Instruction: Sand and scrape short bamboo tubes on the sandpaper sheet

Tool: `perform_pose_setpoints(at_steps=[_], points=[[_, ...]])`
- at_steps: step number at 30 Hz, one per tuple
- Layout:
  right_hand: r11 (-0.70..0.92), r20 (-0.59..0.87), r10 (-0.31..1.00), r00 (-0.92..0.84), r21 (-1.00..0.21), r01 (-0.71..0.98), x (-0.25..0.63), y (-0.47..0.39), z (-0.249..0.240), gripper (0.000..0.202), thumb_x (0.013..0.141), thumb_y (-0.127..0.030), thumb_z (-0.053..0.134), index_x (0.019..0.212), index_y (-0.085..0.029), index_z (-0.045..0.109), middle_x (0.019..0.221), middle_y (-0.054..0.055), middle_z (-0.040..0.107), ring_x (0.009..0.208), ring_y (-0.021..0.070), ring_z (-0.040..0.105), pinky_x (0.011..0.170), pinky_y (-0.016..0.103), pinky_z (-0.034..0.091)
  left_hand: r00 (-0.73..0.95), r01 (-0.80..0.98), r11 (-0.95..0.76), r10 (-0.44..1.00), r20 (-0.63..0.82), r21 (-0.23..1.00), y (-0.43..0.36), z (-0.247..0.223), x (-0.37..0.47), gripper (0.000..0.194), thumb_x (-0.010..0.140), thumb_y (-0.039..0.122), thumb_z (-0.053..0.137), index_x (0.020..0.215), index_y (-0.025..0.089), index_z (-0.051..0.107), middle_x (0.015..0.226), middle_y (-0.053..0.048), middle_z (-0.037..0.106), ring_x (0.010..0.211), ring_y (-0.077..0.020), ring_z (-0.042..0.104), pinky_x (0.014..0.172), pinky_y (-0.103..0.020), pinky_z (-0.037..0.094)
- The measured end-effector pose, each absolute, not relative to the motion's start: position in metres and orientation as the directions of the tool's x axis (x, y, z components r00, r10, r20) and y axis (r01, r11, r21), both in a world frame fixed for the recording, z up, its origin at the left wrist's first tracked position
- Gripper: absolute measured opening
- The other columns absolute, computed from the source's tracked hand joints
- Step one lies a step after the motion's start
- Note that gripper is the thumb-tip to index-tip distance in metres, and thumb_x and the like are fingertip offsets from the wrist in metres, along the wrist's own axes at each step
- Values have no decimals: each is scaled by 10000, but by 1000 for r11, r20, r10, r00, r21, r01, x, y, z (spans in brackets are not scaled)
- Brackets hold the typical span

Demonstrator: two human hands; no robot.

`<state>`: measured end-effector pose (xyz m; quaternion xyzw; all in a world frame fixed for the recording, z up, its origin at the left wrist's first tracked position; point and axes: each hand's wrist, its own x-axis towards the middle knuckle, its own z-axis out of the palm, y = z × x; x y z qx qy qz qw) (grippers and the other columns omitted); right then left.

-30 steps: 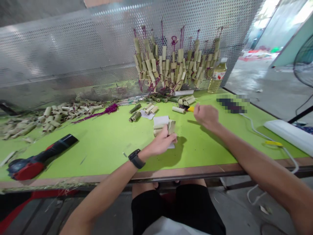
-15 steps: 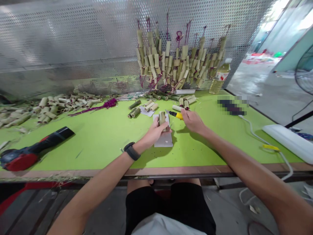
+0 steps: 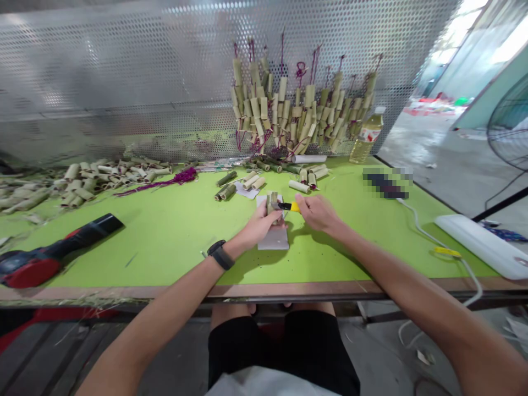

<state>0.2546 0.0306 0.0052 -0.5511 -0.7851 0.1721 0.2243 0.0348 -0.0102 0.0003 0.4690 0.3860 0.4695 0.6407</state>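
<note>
My left hand (image 3: 260, 223) is wrapped round a short bamboo piece (image 3: 271, 201), held upright over a pale flat block (image 3: 274, 241) on the green tabletop (image 3: 173, 236). A yellow and black cutter knife (image 3: 291, 207) is gripped in my right hand (image 3: 319, 213), its blade against the upper part of the bamboo piece. Just behind my hands lie cut bamboo tubes (image 3: 253, 182) on a bit of white paper. Another pale tube (image 3: 299, 186) rests behind the knife.
A red and black power tool (image 3: 53, 253) lies at left, before a bamboo heap (image 3: 80, 181). Strung bamboo pieces (image 3: 297, 113) hang on the perforated metal panel (image 3: 136, 71). An oil bottle (image 3: 366, 136), a blurred-out object (image 3: 385, 183) and a white power strip (image 3: 480, 245) are at right.
My right hand has moved left and slightly down, bringing the knife blade from beside the bamboo piece onto it. The view has shifted slightly.
</note>
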Motion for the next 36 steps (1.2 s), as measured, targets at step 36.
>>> perform_pose_setpoints(at_steps=[36], points=[[438, 247, 898, -364, -435, 786, 250, 29, 4, 622, 1199, -362, 388, 585, -271, 407, 492, -16, 414, 427, 133, 383, 493, 336, 268, 231, -151, 94, 971, -57, 984, -5, -5, 35, 428, 937, 57, 802, 1263, 224, 580, 958, 13, 755, 779, -156, 787, 902, -360, 685]])
